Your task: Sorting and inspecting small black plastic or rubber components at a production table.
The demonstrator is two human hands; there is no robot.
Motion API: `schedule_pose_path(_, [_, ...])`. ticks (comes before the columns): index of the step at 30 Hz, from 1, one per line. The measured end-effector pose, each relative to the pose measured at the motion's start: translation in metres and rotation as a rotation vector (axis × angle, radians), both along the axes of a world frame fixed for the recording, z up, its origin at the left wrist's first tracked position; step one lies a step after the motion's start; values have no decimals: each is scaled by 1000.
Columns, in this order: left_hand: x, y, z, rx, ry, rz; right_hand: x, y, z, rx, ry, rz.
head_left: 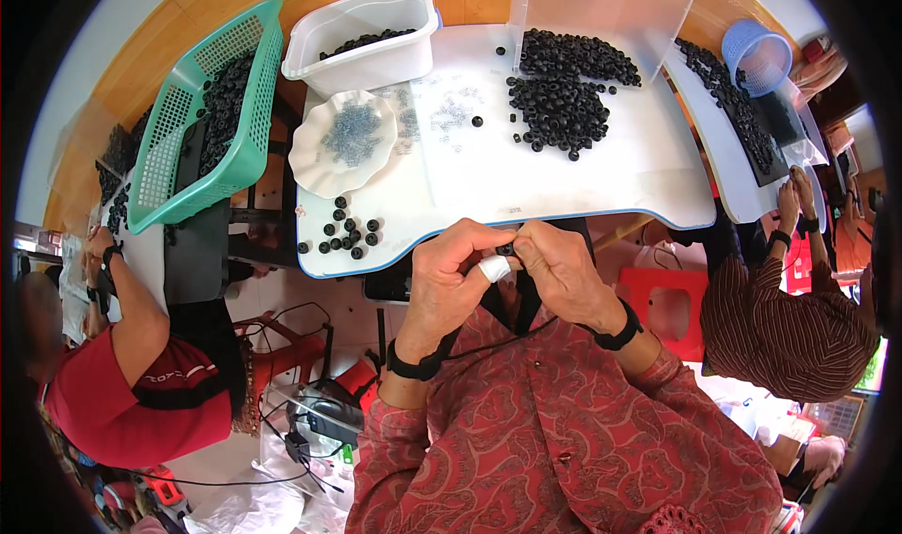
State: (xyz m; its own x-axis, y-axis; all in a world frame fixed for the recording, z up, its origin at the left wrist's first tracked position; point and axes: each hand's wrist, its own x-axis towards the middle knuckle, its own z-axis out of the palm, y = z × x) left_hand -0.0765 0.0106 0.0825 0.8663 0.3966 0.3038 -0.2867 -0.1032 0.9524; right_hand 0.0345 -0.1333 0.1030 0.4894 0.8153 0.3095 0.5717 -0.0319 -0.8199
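Note:
In front of my chest, at the table's near edge, both hands meet over one small black round part (505, 249). My left hand (442, 285) pinches it from one side, and a white wrap (494, 269) covers one of its fingers. From the other side my right hand (567, 269) closes thumb and fingers on the same part, hiding most of it. On the white table (526, 191), several loose black round parts (349, 237) lie to the left. A scalloped white dish (315, 170) holds small clear pieces (355, 132). Farther back is a heap of black parts (559, 116).
A white tub (315, 78) and a clear plastic bin (601, 8) stand at the back. A green basket (155, 172) is at left, a blue basket (756, 57) at right. Co-workers sit on both sides; a red stool (691, 285) stands at right.

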Motion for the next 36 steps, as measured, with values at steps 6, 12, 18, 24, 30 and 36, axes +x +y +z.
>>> schedule_pose_path(6, [-1,-10,3,-140,74,22,-4,-1,3,-25,77,-47])
schedule_pose_path(12, [-2,-12,1,-264,85,4,-6,0,-2,17,38,-70])
schedule_pose_path(18, [1,-9,-1,-189,112,51,-3,6,-15,66,53,-49])
schedule_pose_path(24, [7,-3,-20,-515,130,7,4,9,-25,42,438,-11])
schedule_pose_path(30, [12,4,-37,-731,79,-61,11,7,-25,-87,732,-19])
schedule_pose_path(36, [15,12,-38,-578,132,16,13,11,-45,34,390,-112])
